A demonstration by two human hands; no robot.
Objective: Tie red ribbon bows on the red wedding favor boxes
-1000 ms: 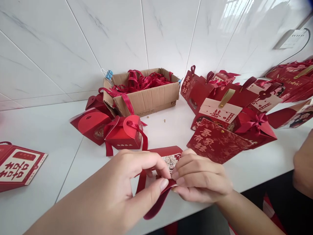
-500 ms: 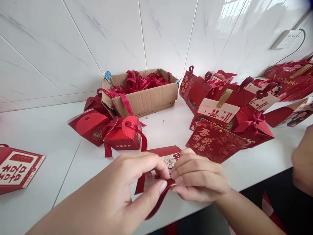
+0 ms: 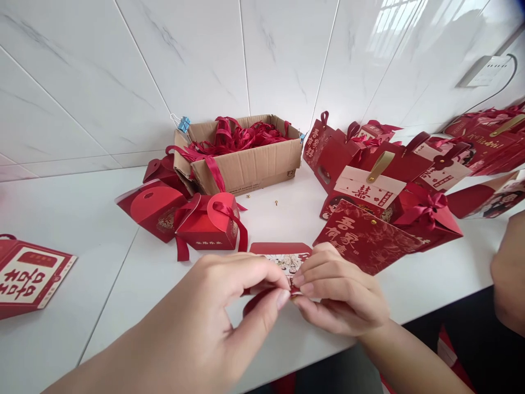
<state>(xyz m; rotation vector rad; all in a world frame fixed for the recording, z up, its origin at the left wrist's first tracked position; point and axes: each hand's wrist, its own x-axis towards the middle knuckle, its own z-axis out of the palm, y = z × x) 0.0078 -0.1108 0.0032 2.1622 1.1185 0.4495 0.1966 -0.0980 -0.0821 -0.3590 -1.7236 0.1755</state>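
Note:
A red and white paper gift box with a printed figure lies at the table's front, partly covered by my hands. My left hand is closed, thumb and forefinger pinching a dark red ribbon at the box's near edge. My right hand meets it there, its bent fingers and thumb closed on that edge of the box. The exact spot where the fingertips come together is mostly hidden.
Behind stands a cardboard box of red ribbons. Two small brass fasteners lie before it. Red gift boxes stand left; several more crowd the right. Another person's arm shows at the right edge.
The ribbon that hung in a loop below my left thumb is now drawn up behind it. Both hands stay together, with my left fingertips slightly farther right and higher.

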